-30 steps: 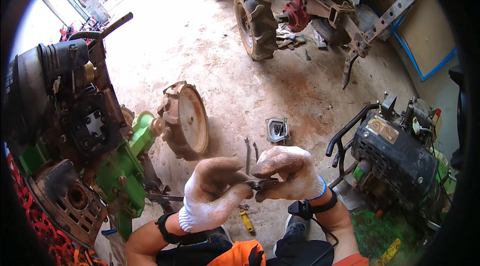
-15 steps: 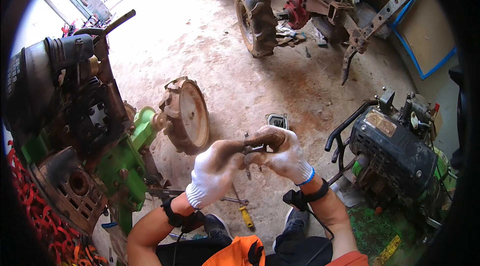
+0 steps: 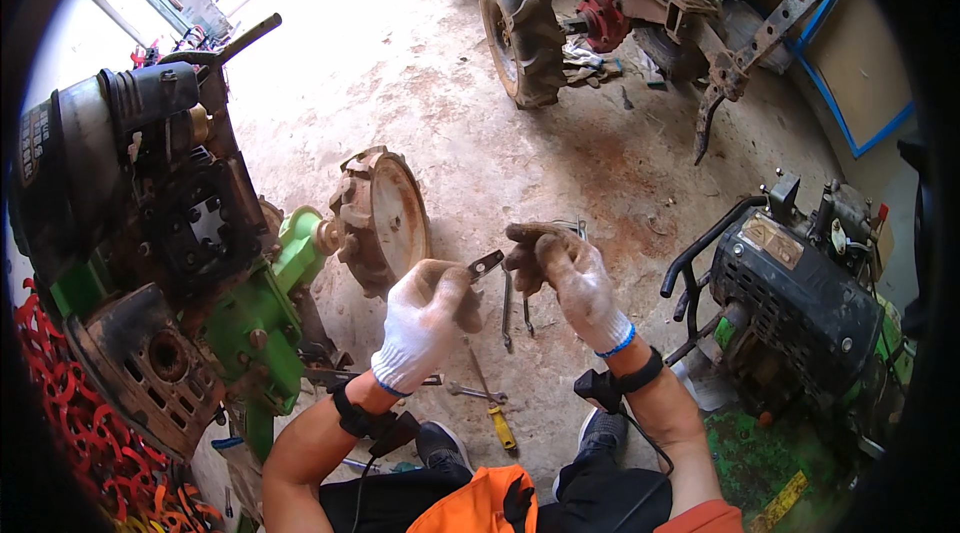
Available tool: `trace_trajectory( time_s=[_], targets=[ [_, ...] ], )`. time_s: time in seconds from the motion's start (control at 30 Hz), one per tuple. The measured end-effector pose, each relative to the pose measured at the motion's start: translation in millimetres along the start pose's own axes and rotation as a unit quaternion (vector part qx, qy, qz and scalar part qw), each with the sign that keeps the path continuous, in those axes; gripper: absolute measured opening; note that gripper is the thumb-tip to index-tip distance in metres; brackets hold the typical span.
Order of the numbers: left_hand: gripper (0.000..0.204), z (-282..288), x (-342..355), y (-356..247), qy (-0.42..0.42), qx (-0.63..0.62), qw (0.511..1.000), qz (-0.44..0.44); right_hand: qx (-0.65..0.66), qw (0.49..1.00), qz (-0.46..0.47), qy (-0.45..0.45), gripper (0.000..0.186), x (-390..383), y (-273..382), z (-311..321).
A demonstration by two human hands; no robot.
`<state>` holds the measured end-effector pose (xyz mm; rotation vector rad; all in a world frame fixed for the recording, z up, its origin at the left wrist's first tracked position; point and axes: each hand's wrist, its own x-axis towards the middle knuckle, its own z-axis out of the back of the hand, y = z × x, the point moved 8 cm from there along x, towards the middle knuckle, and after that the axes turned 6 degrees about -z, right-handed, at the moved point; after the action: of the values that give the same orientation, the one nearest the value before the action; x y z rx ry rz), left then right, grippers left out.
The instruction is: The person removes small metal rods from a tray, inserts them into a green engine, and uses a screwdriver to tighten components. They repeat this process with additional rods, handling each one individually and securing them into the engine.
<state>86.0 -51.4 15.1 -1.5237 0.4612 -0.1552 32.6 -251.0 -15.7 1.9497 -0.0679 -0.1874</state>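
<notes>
My left hand (image 3: pixel 428 311), in a white knit glove with soiled fingers, pinches a small flat dark metal piece (image 3: pixel 487 265) with a light spot near its end. What kind of part it is, I cannot tell. To its right, my right hand (image 3: pixel 572 283) is raised in a matching stained glove, fingers stretched toward the left, with nothing visible in them. The two hands are apart. Below them on the concrete lie a yellow-handled screwdriver (image 3: pixel 502 428), a wrench (image 3: pixel 478 393) and long slim tools (image 3: pixel 507 318). A small tray (image 3: pixel 578 227) is mostly hidden behind my right hand.
At left stands a green machine (image 3: pixel 262 333) with a black engine and a lugged wheel (image 3: pixel 385 218). A black engine unit (image 3: pixel 790 263) with a bar handle sits at right. Farther off is a red tractor (image 3: pixel 605 13). Red curved pieces (image 3: pixel 75 413) are heaped at lower left.
My hands were together around a small dark piece. They have separated; the left keeps the piece, while the right has opened and moved slightly right.
</notes>
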Motion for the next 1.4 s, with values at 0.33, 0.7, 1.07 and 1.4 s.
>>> trace_trajectory(
  time_s=[0.33,0.7,1.07,1.4],
  targets=[
    [0.024,-1,-3,2,0.021,0.008,1.0,-0.001,0.096,0.989,-0.075,0.089,0.071,5,-21,-29],
    [0.013,-12,-29,-38,0.059,0.053,0.988,-0.131,-0.171,0.966,0.195,0.009,0.059,-23,50,-14],
    [0.011,-21,-62,-76,0.086,0.006,0.982,-0.171,-0.245,0.916,0.312,0.063,0.046,-58,110,-35],
    [0.028,-28,-37,-30,0.092,-0.248,0.959,0.102,-0.115,0.989,0.078,0.043,0.066,-29,55,-22]
  ],
)
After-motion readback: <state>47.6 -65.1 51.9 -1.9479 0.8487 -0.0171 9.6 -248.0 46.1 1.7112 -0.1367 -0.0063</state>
